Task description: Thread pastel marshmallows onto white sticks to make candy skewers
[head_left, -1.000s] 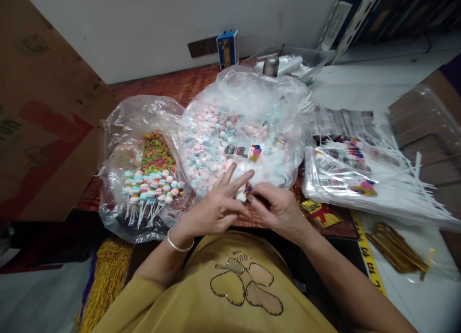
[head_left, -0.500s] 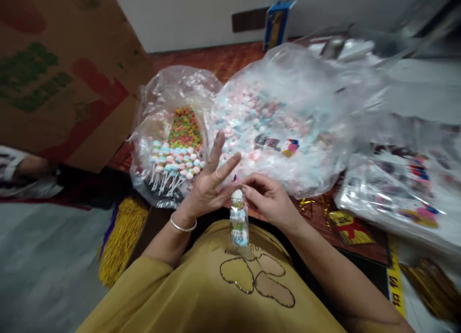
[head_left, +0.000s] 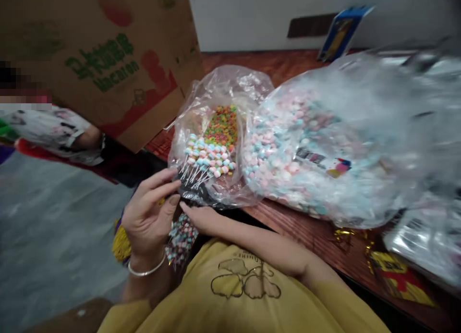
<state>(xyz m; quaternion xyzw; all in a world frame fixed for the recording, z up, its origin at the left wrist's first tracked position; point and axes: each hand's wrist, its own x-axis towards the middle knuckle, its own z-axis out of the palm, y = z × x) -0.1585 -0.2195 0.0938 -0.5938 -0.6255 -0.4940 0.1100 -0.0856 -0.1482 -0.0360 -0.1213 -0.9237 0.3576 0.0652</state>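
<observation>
My left hand (head_left: 149, 217), a bangle on its wrist, is raised at the table's front left with fingers curved and apart. Nothing shows in it. My right hand (head_left: 203, 220) reaches across to meet it, low at the table edge; most of its fingers are hidden, so its grip is unclear. Just below both hands is a heap of small, shiny-wrapped colourful sweets (head_left: 183, 239). Behind them, an open clear bag (head_left: 223, 80) holds striped marshmallow sticks (head_left: 209, 155) and orange-green candies (head_left: 223, 124).
A large clear bag of pink and blue marshmallows (head_left: 273, 141) covers the table's middle. Printed plastic packaging (head_left: 428, 241) and a gold-red packet (head_left: 399, 277) lie to the right. A cardboard box (head_left: 144, 83) stands left, a blue box (head_left: 342, 32) behind. Another person's sleeve shows far left.
Both hands have moved left and down past the table edge. The small bagged marshmallow stick that my right hand held is out of sight. My view has turned left.
</observation>
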